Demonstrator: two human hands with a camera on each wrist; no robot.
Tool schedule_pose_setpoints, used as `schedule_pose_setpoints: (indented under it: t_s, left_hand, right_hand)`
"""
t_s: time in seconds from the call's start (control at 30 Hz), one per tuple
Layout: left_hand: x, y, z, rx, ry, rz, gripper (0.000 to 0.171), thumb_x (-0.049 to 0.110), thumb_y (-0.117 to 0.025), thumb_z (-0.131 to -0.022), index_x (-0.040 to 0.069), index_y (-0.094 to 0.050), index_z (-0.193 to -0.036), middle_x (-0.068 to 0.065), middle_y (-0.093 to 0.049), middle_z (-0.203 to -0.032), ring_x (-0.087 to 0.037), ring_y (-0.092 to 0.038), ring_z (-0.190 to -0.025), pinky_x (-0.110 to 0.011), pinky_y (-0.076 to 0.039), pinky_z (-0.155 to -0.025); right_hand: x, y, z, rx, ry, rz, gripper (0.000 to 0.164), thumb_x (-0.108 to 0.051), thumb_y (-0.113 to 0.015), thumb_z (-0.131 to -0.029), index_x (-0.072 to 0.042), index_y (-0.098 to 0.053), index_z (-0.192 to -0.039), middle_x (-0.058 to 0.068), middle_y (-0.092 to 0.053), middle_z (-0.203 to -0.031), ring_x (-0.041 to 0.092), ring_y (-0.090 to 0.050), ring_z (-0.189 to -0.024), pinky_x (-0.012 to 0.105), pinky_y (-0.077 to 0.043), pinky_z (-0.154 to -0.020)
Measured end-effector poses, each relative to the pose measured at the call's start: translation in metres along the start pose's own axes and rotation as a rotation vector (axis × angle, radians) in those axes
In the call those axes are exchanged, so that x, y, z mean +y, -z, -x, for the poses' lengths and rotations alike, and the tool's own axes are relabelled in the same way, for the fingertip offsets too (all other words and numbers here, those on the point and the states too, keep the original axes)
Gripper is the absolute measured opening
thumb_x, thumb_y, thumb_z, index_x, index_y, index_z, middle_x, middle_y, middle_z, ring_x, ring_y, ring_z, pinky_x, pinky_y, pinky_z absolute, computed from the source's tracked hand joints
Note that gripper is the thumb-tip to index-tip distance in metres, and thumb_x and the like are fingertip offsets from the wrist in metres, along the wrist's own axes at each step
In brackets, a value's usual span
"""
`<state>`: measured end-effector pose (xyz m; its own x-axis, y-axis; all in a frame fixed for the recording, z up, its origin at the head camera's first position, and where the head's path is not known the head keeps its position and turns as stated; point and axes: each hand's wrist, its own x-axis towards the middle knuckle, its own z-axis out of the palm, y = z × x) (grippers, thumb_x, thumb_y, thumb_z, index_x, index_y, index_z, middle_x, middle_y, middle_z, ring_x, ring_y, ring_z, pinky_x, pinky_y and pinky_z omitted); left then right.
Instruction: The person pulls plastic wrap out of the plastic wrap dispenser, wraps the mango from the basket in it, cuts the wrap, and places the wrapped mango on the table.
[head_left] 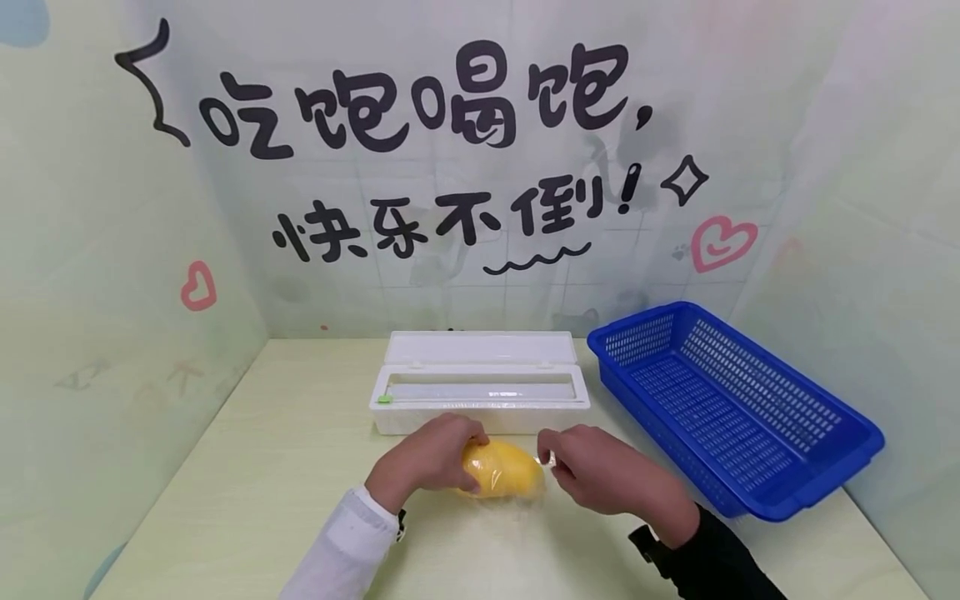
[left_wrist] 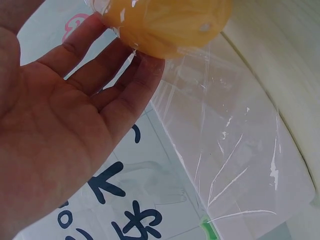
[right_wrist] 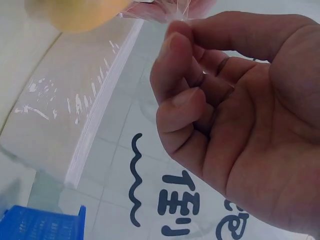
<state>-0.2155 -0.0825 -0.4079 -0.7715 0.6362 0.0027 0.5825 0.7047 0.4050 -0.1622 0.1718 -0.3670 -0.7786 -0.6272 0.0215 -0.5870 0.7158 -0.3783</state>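
A yellow mango [head_left: 504, 471] lies in front of the dispenser, covered in clear, shiny plastic wrap. My left hand [head_left: 429, 458] grips its left end between thumb and fingers, and in the left wrist view the fingertips press the wrapped underside. At the mango's right end, my right hand [head_left: 607, 471] pinches a gathered bit of the plastic wrap [right_wrist: 178, 9] between thumb and index finger, its other fingers curled in. Just behind both hands stands a white plastic wrap dispenser [head_left: 480, 419], lid raised, with a green slide cutter [head_left: 385, 399] at its left end.
A blue perforated basket [head_left: 862, 442] sits at the right, angled along the table edge, close to my right forearm. Printed cloth walls [head_left: 450, 292] enclose the pale wooden table [head_left: 247, 492] at the back and both sides.
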Motion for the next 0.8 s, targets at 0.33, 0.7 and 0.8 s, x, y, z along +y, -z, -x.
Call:
schedule_pose_setpoints:
  t_s: [0.33, 0.7, 0.8]
  left_hand:
    - [-0.002, -0.001, -0.001, -0.014, 0.022, 0.014, 0.049, 0.019, -0.093, -0.067, 0.005, -0.074, -0.109, 0.000, -0.073, -0.102, -0.013, -0.061, -0.088, -0.031, -0.054, -0.083]
    - [-0.001, -0.002, -0.003, 0.001, 0.001, -0.036, 0.048, 0.021, -0.092, -0.066, 0.006, -0.074, -0.107, 0.002, -0.072, -0.100, -0.015, -0.060, -0.089, -0.030, -0.052, -0.083]
    - [0.001, -0.001, -0.002, 0.008, -0.003, -0.050, 0.047, 0.022, -0.093, -0.066, 0.006, -0.074, -0.106, 0.002, -0.072, -0.099, -0.015, -0.060, -0.089, -0.030, -0.052, -0.082]
  right_hand:
    - [0.011, -0.015, -0.056, 0.007, -0.034, -0.156, 0.015, 0.000, -0.057, -0.087, -0.006, -0.067, -0.097, -0.002, -0.061, -0.075, 0.010, -0.052, -0.060, 0.024, -0.048, -0.058]
    - [0.016, -0.041, -0.078, 0.066, -0.171, -0.354, 0.009, 0.001, -0.064, -0.085, -0.006, -0.062, -0.091, 0.000, -0.060, -0.066, 0.010, -0.056, -0.052, 0.026, -0.050, -0.050]
    - [0.016, -0.044, -0.078, 0.079, -0.186, -0.400, 0.007, -0.002, -0.067, -0.087, -0.005, -0.061, -0.089, 0.001, -0.061, -0.064, 0.011, -0.057, -0.049, 0.025, -0.051, -0.049]
